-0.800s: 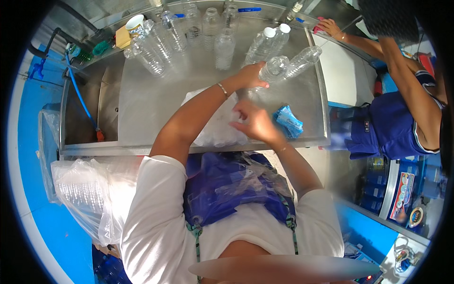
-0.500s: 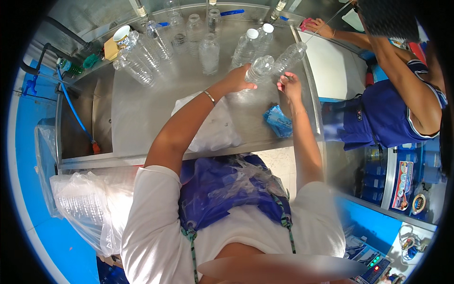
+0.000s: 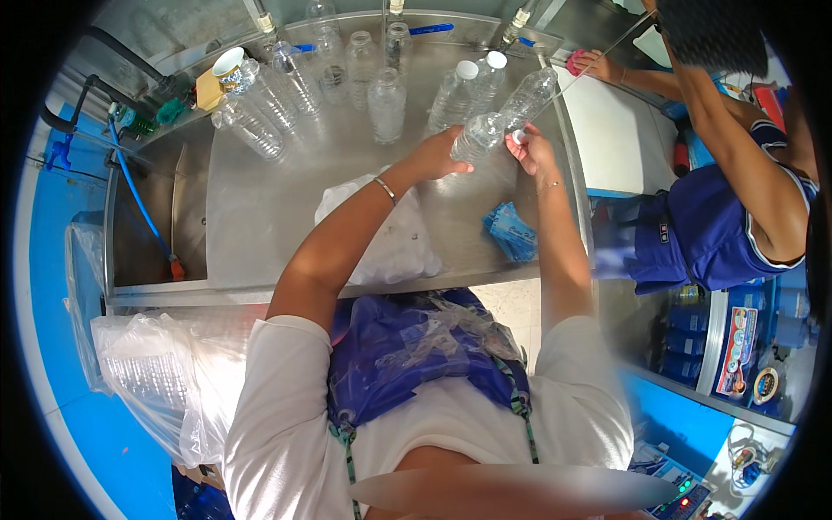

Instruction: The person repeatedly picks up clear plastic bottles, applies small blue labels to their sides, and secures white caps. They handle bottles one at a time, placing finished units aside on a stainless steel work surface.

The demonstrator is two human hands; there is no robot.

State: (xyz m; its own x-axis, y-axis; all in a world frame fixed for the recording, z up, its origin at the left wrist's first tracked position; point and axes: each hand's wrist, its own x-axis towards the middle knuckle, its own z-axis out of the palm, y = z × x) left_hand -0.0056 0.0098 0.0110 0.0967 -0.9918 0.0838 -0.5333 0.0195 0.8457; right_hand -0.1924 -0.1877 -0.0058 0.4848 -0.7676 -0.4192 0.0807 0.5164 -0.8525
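Note:
My left hand is wrapped round a clear plastic bottle on the right part of the steel counter. Beside it, my right hand pinches a white bottle cap between fingertips. Just past that hand, another clear bottle appears tilted to the right; its mouth is hard to make out. Two bottles with white caps, a nearer one and a farther one, stand beyond my left hand. A white plastic bag lies near my left forearm, and a blue printed packet lies by my right forearm.
Several uncapped bottles stand across the back and left of the steel counter. At the left is a steel sink with a blue hose. A co-worker's hand presses a pink cloth on the white surface at right.
My right hand has turned, and the white cap now shows in its fingers. The bottle in my left hand has shifted slightly. The co-worker's hand with the pink cloth has moved a little.

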